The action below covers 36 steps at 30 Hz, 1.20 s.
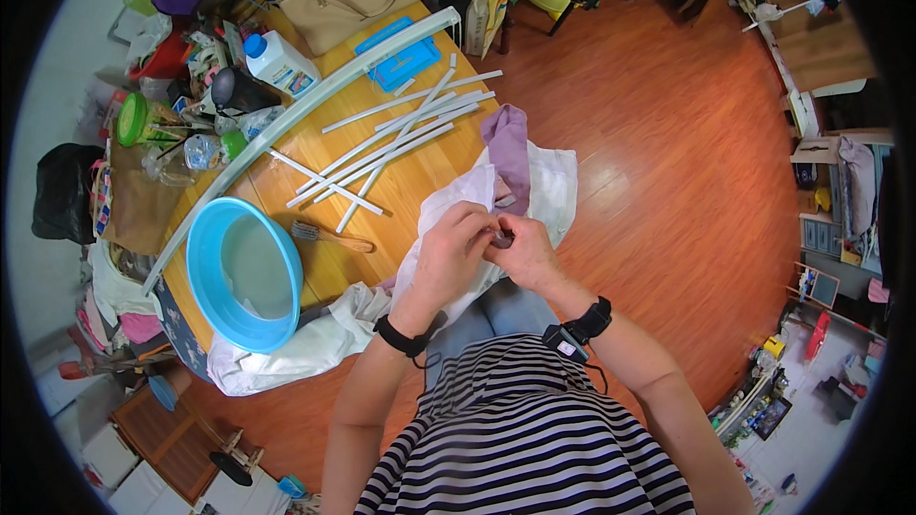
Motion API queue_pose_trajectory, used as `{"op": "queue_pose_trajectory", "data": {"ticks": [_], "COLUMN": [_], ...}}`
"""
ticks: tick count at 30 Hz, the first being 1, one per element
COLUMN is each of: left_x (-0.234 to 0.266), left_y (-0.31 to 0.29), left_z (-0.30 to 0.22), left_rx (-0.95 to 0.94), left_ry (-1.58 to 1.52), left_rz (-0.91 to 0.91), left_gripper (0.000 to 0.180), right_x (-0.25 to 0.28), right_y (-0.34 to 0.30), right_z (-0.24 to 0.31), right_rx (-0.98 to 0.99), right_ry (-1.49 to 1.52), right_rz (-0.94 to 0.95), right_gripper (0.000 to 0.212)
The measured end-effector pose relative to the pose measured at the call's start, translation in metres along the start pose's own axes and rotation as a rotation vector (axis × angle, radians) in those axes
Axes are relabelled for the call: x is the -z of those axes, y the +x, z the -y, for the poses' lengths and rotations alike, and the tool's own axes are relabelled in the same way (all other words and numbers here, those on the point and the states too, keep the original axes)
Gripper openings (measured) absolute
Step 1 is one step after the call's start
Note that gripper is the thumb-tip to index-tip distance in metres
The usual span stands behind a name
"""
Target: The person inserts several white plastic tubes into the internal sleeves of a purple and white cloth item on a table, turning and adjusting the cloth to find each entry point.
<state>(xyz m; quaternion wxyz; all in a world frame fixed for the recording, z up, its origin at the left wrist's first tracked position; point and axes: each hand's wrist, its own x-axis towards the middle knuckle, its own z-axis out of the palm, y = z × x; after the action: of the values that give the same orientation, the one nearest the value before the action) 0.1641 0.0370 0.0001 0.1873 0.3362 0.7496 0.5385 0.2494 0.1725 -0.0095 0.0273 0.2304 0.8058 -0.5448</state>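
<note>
A white and mauve cloth hangs over the table's right edge and across my lap. My left hand and my right hand meet over it, fingertips pinched together at its edge. A small purplish-grey bit shows between the fingertips, too covered to make out. Just beyond the fingers, a small light patch sits on the mauve part. White fabric spreads left along the table's near edge. Left of my hands lie a wooden-handled brush and a light blue basin holding cloudy liquid.
Several thin white sticks lie crossed on the wooden table. Behind them a long white rail runs across the table. Beyond are a blue lid, a beige handbag, a white jug and assorted jars. Wooden flooring extends right.
</note>
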Motion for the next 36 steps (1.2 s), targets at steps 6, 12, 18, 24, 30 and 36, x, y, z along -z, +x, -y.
{"op": "queue_pose_trajectory", "data": {"ticks": [6,12,18,24,30,36], "left_x": [0.005,0.002,0.0,-0.003,-0.002,-0.001], "left_y": [0.001,-0.003,-0.009,-0.012,-0.011,-0.006], "left_z": [0.01,0.016,0.022,0.024,0.019,0.01], "left_rx": [-0.058,-0.1,-0.099,-0.11,-0.149,-0.157], "left_ry": [0.056,0.179,0.142,0.133,0.168,0.21], "left_rz": [0.092,0.082,0.073,0.03,-0.038,-0.038], "left_gripper": [0.012,0.017,0.019,0.02,0.021,0.023], "right_x": [0.005,0.004,0.012,0.011,0.009,0.011], "right_y": [-0.002,-0.003,0.002,0.005,0.006,0.011], "right_z": [-0.004,-0.019,-0.028,-0.023,-0.023,-0.026], "right_rx": [-0.035,0.013,-0.152,-0.028,-0.058,-0.033], "right_ry": [-0.038,0.296,0.443,0.306,0.338,0.386], "right_rz": [0.042,0.111,0.162,0.081,0.071,0.089], "right_gripper": [0.032,0.021,0.011,0.01,0.005,0.006]}}
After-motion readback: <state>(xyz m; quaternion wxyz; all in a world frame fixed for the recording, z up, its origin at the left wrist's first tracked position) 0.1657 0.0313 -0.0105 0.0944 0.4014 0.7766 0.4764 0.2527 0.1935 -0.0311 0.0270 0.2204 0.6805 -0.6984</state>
